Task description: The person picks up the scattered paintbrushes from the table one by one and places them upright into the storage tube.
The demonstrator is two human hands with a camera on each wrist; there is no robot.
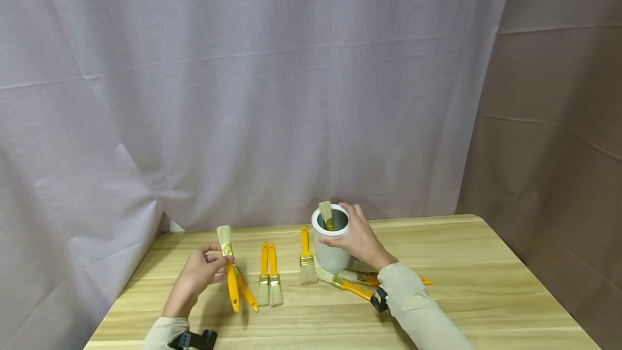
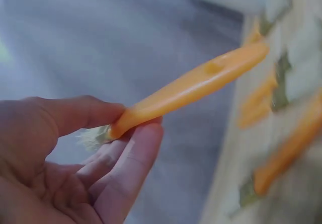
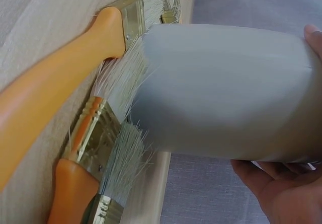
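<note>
The left hand (image 1: 196, 274) pinches an orange-handled bristle paintbrush (image 1: 228, 266) upright by its ferrule, while the right hand (image 1: 357, 239) wraps the grey cylindrical pot (image 1: 332, 247), steadying it near the wooden table's (image 1: 486, 285) far edge.

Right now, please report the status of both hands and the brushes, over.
Left hand pinches a yellow-handled paintbrush, bristles up. Right hand grips the grey cylindrical cup, one brush inside. Loose brushes lie between.
</note>
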